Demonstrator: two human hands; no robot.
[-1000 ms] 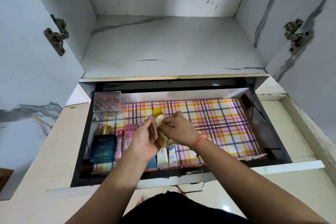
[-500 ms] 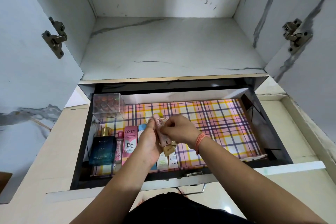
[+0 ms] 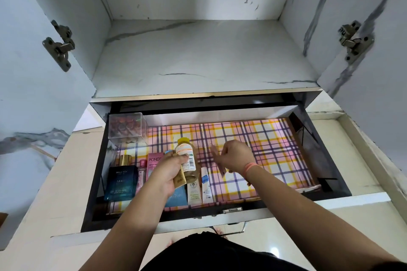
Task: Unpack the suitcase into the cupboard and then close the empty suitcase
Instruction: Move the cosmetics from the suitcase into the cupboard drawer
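Cupboard (image 3: 198,55) stands with both doors swung wide, its marbled shelf bare. The drawer (image 3: 95,182) below the shelf is pulled out toward us, and both hands work over it.

Left hand (image 3: 169,171): fingers and thumb curled round a small bottle (image 3: 187,156) with a yellow cap, amber liquid and a white label. A gold sachet (image 3: 179,179) is clamped in the same grip, just under the bottle. We note the bottle is held tilted above the front left part of the drawer, clear of the checked liner (image 3: 264,149).

Right hand (image 3: 236,156): hovers over the middle of the liner, just right of the bottle and not touching it. An orange wristband (image 3: 250,166) sits at the wrist. The fingers are motion-blurred, so we cannot tell whether they pinch anything or hang loose.

Drawer contents, left to right along the front:
- blue perfume box (image 3: 121,182) with a gold cap
- pink bottle (image 3: 142,174), just beside the perfume box
- pink carton (image 3: 154,161), partly behind the left hand
- blue packet (image 3: 177,198), under the left wrist
- two white tubes (image 3: 194,192), lying side by side directly below the held bottle

A clear box (image 3: 127,126) of small round items occupies the back left corner.
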